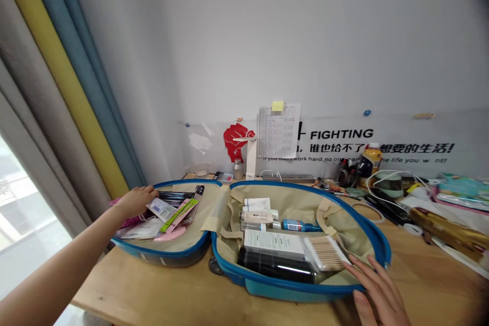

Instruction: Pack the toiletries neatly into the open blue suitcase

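Observation:
An open suitcase (pixel 305 291) with blue edges lies on a wooden table. My left hand (pixel 136 200) reaches over its left half, fingertips at a small white packet (pixel 162 210); whether they grip it is unclear. Beside the packet are a green and pink package (pixel 179 215) and dark slim items. My right hand (pixel 376 285) rests at the front right rim, fingers spread, near a pack of cotton swabs (pixel 325 253). The right half also holds a black cylinder (pixel 277 265), a white box (pixel 274 243), a blue bottle (pixel 300 225) and white tubes (pixel 257 204).
Behind the suitcase stand a white lamp (pixel 251 158) and a small jar (pixel 238 169). A yellow-labelled bottle (pixel 370 160), cables, a roll of tape (pixel 367 212) and a gold package (pixel 449 226) crowd the right side. Curtains (pixel 76 76) hang at left.

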Demonstrator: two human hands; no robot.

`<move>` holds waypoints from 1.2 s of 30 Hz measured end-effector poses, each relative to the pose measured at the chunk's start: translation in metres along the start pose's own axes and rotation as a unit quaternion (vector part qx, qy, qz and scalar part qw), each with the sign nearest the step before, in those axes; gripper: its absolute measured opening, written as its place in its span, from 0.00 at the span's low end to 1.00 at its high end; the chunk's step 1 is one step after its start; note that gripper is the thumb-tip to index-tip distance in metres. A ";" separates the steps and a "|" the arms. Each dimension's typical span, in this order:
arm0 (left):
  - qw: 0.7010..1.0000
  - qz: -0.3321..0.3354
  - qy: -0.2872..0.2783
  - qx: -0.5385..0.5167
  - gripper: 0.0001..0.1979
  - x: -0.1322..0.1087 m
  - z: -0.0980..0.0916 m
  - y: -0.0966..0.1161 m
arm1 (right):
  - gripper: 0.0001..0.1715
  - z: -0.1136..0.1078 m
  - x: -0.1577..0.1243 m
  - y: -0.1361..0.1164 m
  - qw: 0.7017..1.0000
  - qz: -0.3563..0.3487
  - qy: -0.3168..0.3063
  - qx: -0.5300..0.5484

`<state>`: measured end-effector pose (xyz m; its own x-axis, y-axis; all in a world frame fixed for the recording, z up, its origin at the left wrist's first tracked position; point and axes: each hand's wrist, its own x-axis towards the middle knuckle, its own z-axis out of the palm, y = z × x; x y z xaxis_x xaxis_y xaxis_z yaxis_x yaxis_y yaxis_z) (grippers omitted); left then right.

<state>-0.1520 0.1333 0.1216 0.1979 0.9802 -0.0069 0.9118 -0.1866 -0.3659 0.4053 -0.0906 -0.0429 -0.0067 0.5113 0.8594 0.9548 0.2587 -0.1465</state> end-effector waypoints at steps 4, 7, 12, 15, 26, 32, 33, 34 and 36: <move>0.998 -0.039 0.053 -0.012 0.18 -0.011 -0.030 -0.015 | 0.20 -0.002 0.002 -0.004 1.000 0.011 0.001 -0.001; 0.993 -0.070 0.084 -0.041 0.18 -0.017 -0.053 -0.020 | 0.19 -0.003 0.002 -0.005 1.000 0.005 0.005 -0.003; 0.983 -0.045 0.109 -0.143 0.22 -0.009 -0.087 0.019 | 0.20 -0.002 0.000 -0.001 1.000 -0.006 0.007 0.001; 0.971 0.031 0.084 -0.221 0.27 0.006 -0.100 0.079 | 0.20 -0.001 0.000 0.000 1.000 -0.007 0.009 0.001; 0.899 0.275 -0.065 -0.336 0.20 0.077 -0.111 0.327 | 0.19 -0.004 0.002 -0.004 1.000 0.004 -0.001 -0.007; 0.900 0.312 -0.098 -0.288 0.19 0.101 -0.098 0.370 | 0.20 -0.004 -0.001 -0.004 1.000 0.019 -0.006 -0.007; 0.901 0.316 -0.101 -0.278 0.19 0.103 -0.097 0.372 | 0.20 -0.004 -0.001 -0.003 1.000 0.022 -0.009 -0.003; 0.903 0.320 -0.102 -0.269 0.19 0.104 -0.096 0.374 | 0.20 -0.004 -0.001 -0.003 1.000 0.023 -0.008 -0.001; 0.907 0.325 -0.101 -0.249 0.19 0.106 -0.094 0.377 | 0.19 -0.005 -0.001 -0.004 1.000 0.021 -0.004 0.002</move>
<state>0.2466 0.1609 0.0707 0.7271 0.6358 -0.2592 0.6862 -0.6859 0.2422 0.4029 -0.0959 -0.0408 0.0311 0.5289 0.8481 0.9532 0.2395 -0.1844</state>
